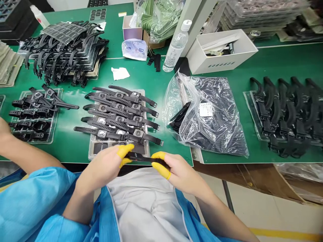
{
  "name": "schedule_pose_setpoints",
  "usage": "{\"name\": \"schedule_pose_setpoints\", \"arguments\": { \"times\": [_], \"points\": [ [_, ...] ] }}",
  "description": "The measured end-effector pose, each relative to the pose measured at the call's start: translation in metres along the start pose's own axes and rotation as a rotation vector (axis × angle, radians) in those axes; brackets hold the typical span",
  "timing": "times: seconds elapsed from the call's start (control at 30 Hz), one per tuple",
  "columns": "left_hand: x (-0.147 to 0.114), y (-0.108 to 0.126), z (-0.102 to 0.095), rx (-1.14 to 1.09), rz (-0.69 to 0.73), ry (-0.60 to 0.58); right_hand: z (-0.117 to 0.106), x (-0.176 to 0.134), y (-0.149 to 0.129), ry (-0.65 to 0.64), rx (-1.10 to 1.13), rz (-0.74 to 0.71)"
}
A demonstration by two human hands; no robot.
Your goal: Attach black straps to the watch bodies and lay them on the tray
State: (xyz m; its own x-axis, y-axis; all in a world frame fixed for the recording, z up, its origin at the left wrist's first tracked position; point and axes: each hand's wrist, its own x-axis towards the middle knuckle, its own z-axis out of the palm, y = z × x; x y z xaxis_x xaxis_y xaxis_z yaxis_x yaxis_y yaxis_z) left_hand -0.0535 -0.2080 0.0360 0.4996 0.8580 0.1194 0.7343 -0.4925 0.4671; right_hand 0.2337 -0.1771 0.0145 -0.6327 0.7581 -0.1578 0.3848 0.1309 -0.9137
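Just past the table's front edge, a black smartwatch (pixel 138 157) is held sideways between my two hands. My left hand (pixel 104 164), with yellow finger cots on the fingertips, pinches the watch body's end. The strap's other end is gripped by my right hand (pixel 175 168), also in yellow finger cots. Directly beyond my hands lies a clear plastic tray (pixel 91 153) with rows of black smartwatches (pixel 119 119), their round sensors facing up. My fingers hide part of the held watch.
Another person's arm (pixel 27 148) reaches in at left, beside a tray of watches (pixel 35 114). Stacked watch trays (pixel 68 53) stand behind. A bag of black straps (pixel 214 117), a water bottle (pixel 178 47) and a white box (pixel 222 53) are right of centre; another watch tray (pixel 285 114) sits far right.
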Motion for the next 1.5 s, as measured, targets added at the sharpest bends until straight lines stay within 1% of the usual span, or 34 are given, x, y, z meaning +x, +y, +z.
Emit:
{"name": "schedule_pose_setpoints", "arguments": {
  "times": [0.1,0.13,0.2,0.3,0.37,0.4,0.47,0.53,0.57,0.6,0.63,0.67,0.73,0.8,0.87,0.97,1.03,1.1,1.17,1.2,1.23,1.27,1.33,1.37,1.4,1.43,1.47,1.5],
  "points": [
    [-0.001,-0.014,-0.018,0.215,0.063,-0.034,-0.01,-0.004,0.004,0.055,-0.184,-0.03],
    [-0.001,-0.018,-0.022,0.249,0.065,-0.038,-0.011,-0.005,0.006,0.067,-0.231,-0.044],
    [0.002,-0.023,-0.025,0.238,0.06,-0.052,-0.008,-0.006,0.011,0.096,-0.326,-0.064],
    [0.008,-0.029,-0.019,0.188,0.08,-0.124,-0.001,-0.006,0.018,0.124,-0.482,-0.033],
    [0.014,-0.032,-0.01,0.241,0.072,-0.136,0.001,-0.005,0.021,0.112,-0.561,0.002],
    [0.016,-0.033,-0.005,0.281,0.06,-0.114,0.001,-0.003,0.022,0.11,-0.584,0.011],
    [0.018,-0.034,0.004,0.352,0.032,-0.006,-0.005,0.001,0.023,0.154,-0.591,0.007],
    [0.016,-0.031,0.009,0.403,0.009,0.138,-0.017,0.01,0.024,0.275,-0.58,-0.001],
    [0.013,-0.028,0.01,0.424,0.001,0.193,-0.026,0.017,0.026,0.355,-0.586,-0.004],
    [0.01,-0.024,0.01,0.445,-0.003,0.223,-0.036,0.025,0.028,0.438,-0.607,-0.004],
    [0.006,-0.019,0.009,0.465,-0.011,0.22,-0.047,0.035,0.031,0.514,-0.643,-0.003],
    [0.002,-0.013,0.009,0.487,-0.024,0.189,-0.059,0.045,0.036,0.578,-0.693,0.003],
    [-0.004,0.0,0.009,0.541,-0.084,0.086,-0.083,0.069,0.048,0.642,-0.802,0.051],
    [-0.006,0.012,0.011,0.604,-0.174,-0.006,-0.105,0.091,0.062,0.627,-0.899,0.147],
    [-0.006,0.02,0.014,0.647,-0.246,-0.058,-0.121,0.109,0.077,0.577,-1.0,0.288],
    [-0.005,0.025,0.018,0.661,-0.305,-0.07,-0.133,0.122,0.095,0.492,-1.084,0.453],
    [-0.005,0.024,0.018,0.671,-0.32,-0.06,-0.134,0.122,0.104,0.485,-1.076,0.503],
    [-0.005,0.022,0.018,0.693,-0.33,-0.056,-0.133,0.12,0.108,0.546,-1.037,0.496],
    [-0.004,0.018,0.019,0.713,-0.334,-0.056,-0.132,0.118,0.107,0.659,-0.952,0.417],
    [-0.004,0.016,0.019,0.718,-0.326,-0.05,-0.132,0.116,0.105,0.72,-0.865,0.357],
    [-0.005,0.013,0.02,0.718,-0.312,-0.039,-0.131,0.114,0.101,0.774,-0.729,0.286],
    [-0.007,0.01,0.021,0.712,-0.294,-0.022,-0.13,0.111,0.095,0.827,-0.546,0.201],
    [-0.013,0.004,0.02,0.67,-0.259,0.025,-0.125,0.098,0.076,0.939,-0.107,-0.006],
    [-0.018,0.0,0.018,0.622,-0.248,0.049,-0.121,0.089,0.064,0.99,0.115,-0.114],
    [-0.022,-0.002,0.015,0.549,-0.244,0.07,-0.115,0.078,0.051,1.042,0.291,-0.208],
    [-0.027,-0.004,0.012,0.454,-0.252,0.092,-0.107,0.066,0.037,1.063,0.433,-0.25],
    [-0.03,-0.004,0.008,0.338,-0.273,0.119,-0.097,0.054,0.024,1.005,0.578,-0.245],
    [-0.032,-0.003,0.006,0.206,-0.303,0.15,-0.085,0.042,0.012,0.881,0.732,-0.21]
  ]
}}
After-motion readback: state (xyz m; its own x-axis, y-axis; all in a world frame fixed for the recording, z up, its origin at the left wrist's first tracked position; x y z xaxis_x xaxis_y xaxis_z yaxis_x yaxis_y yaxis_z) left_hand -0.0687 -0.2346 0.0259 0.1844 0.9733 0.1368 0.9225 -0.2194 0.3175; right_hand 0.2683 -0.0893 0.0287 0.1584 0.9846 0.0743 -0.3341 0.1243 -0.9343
